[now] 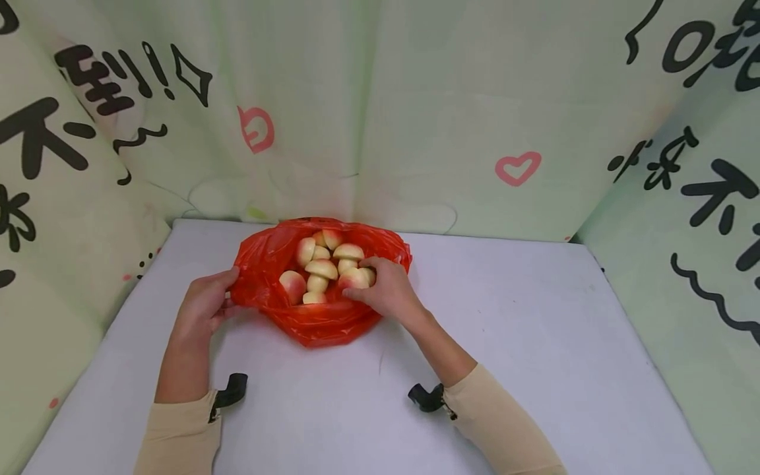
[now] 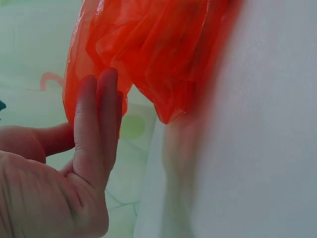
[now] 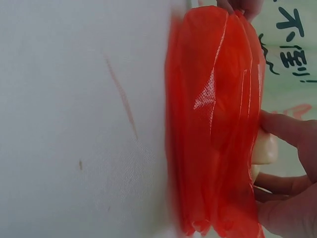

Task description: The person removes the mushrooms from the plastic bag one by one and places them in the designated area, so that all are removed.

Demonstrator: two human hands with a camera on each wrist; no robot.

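Observation:
A red plastic bag (image 1: 309,326) lies with its mouth open toward me, its rim rolled out. Inside are several toy mushrooms (image 1: 321,268), cream with pink-tinged caps. At the bag's left edge, my left hand (image 1: 204,300) pinches the plastic between thumb and fingers; the left wrist view shows those fingers (image 2: 89,119) nearly straight against the film. My right hand (image 1: 388,287) reaches over the right rim, thumb and fingers around a pink-and-cream mushroom (image 1: 354,278). In the right wrist view the bag wall partly hides that grip, and a pale mushroom part (image 3: 266,148) shows between the fingers.
The bag rests near the back edge of a white-covered table (image 1: 534,343). A pale green printed curtain (image 1: 427,119) with black characters and pink hearts encloses the back and both sides. Dark wrist-camera mounts (image 1: 426,398) stick out at both sleeves.

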